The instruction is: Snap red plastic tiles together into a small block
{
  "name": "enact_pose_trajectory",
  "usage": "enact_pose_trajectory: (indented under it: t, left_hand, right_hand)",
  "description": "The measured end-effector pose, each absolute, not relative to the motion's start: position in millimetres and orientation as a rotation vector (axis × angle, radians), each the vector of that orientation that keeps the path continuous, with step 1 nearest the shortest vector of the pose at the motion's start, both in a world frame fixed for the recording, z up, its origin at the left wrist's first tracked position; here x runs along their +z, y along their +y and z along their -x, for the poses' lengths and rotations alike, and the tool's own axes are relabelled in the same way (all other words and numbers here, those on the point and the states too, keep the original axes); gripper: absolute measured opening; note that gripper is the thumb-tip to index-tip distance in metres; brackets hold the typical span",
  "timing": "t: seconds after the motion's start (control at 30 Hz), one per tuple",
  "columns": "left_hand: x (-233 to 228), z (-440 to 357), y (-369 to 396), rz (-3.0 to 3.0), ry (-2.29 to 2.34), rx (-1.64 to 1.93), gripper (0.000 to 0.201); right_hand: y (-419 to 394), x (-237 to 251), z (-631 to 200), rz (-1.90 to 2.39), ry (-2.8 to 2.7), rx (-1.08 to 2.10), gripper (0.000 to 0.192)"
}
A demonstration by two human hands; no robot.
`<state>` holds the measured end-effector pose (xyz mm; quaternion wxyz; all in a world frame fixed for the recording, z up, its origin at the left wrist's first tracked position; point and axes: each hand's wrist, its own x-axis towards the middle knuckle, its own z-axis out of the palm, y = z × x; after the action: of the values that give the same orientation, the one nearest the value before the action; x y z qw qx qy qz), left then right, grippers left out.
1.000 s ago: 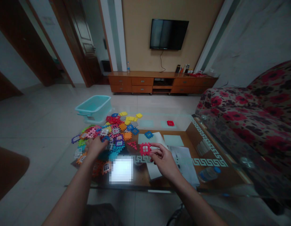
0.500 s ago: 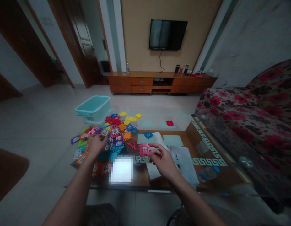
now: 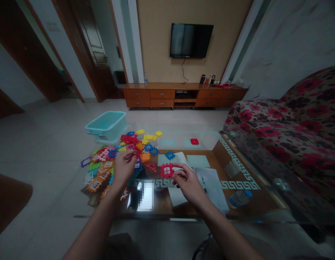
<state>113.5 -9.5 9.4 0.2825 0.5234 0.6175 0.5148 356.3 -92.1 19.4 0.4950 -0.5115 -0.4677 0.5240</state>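
Across the room a TV (image 3: 191, 40) hung over a long cabinet (image 3: 162, 95), a flowered sofa (image 3: 281, 115) filled the right flank, and out front stood the glass table (image 3: 163, 200), where all the action was! Heaped along its left edge lay the pile (image 3: 111, 154), all teeth and colours, with the tub (image 3: 107, 126) up by the far left corner. And what a neat right hand (image 3: 186, 178): thumb and fingers pinched the red square (image 3: 167, 170) by its right side, midway between the table's near and far edges, white window on show. A light rim hold looked the smart play, leaving the other three toothed sides free. Over the pile's right side hung the left hand (image 3: 125, 166), fingers curled; whether it held anything, I couldn't tell. Best technique there, to my eye: fingertips from the top, one piece at a time, lest the teeth snag their neighbours. Between pile and square lay the red triangle (image 3: 151, 167), with the blue piece (image 3: 170, 155) nearer the far edge. Toward the far right corner sat a second red piece (image 3: 194, 141), well apart. Near the right edge showed a bottle (image 3: 240, 199), on the glass or beneath it, I couldn't say.
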Motion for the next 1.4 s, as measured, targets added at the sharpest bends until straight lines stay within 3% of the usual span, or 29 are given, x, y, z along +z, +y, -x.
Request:
enact_pose_trajectory:
  t: [0.17,0.4,0.6,0.9,1.2,1.4]
  left_hand:
    - [18.1,-162.9,-40.0,-1.144,1.237,1.199,0.025]
    - [31.1,-169.0,-52.6,-0.906,1.002,1.162,0.052]
    - [36.3,-170.2,-53.3,-0.788,0.850,1.067,0.038]
    - [38.2,-170.4,-57.1,-0.774,0.724,1.015,0.035]
    - [35.7,-175.3,-57.9,-0.799,0.725,1.018,0.045]
    - [31.1,-179.9,-59.3,-0.812,0.718,1.042,0.058]
  right_hand:
    - [-88.2,27.4,-368.3,1.238,-1.166,1.253,0.038]
    - [-88.8,41.3,-379.3,1.236,-1.173,1.252,0.035]
    - [-91.0,39.9,-370.3,1.166,-1.188,1.308,0.036]
    - [-90.7,37.3,-371.9,1.184,-1.128,1.291,0.038]
    - [-90.0,41.0,-368.6,1.219,-0.978,1.204,0.050]
    - [-90.1,37.0,-368.5,1.220,-0.997,1.197,0.048]
